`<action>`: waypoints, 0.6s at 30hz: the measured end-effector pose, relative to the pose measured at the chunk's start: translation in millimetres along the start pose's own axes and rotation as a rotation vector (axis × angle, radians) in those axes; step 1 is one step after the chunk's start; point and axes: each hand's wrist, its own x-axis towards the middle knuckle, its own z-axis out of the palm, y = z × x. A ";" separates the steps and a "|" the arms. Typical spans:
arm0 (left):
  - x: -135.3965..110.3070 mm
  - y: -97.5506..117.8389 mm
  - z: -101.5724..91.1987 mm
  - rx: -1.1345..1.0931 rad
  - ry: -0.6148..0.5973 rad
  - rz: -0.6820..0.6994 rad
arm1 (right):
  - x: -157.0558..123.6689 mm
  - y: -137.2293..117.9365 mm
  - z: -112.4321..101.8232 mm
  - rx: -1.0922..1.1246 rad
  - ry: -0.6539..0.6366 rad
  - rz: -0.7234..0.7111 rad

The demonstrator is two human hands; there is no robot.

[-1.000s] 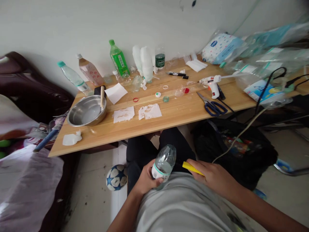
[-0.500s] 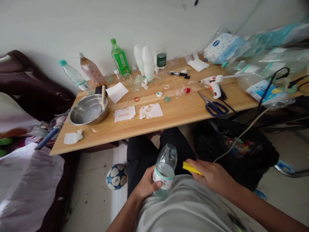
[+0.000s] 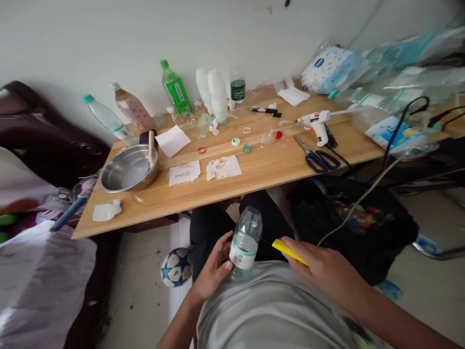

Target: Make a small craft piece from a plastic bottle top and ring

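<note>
Head cam: hands are apart, left hand (image 3: 213,267) wrapped round a clear bottle (image 3: 244,246) above the lap (image 3: 209,225), right hand (image 3: 321,266) clamped on a yellow tool (image 3: 289,251) near it. Bench (image 3: 265,167) up front's got scissors (image 3: 319,161) and 1 metal bowl (image 3: 125,174).

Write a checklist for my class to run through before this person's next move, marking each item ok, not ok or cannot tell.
1. Left hand at the bottle's side: ok.
2. Firm grip there: cannot tell.
3. Yellow tool in the right hand: ok.
4. Tool apart from bottle: ok, a gap shows.
5. Tool's tip, any blade: cannot tell, too dark.
6. Table tidy: not ok, scissors and torn paper lie on it.
</note>
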 end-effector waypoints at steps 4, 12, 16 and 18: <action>-3.4 5.0 26.9 0.277 0.264 0.002 | -4.1 -13.6 -1.7 -0.124 -0.117 0.008; 12.2 8.2 60.6 0.506 0.538 -0.163 | -10.9 -8.1 7.2 -0.133 -0.105 -0.045; 8.0 3.8 56.3 0.488 0.486 -0.124 | -9.7 10.9 18.2 -0.143 -0.105 -0.044; 7.2 0.7 49.6 0.435 0.430 -0.086 | -6.9 16.5 19.4 -0.109 -0.091 -0.059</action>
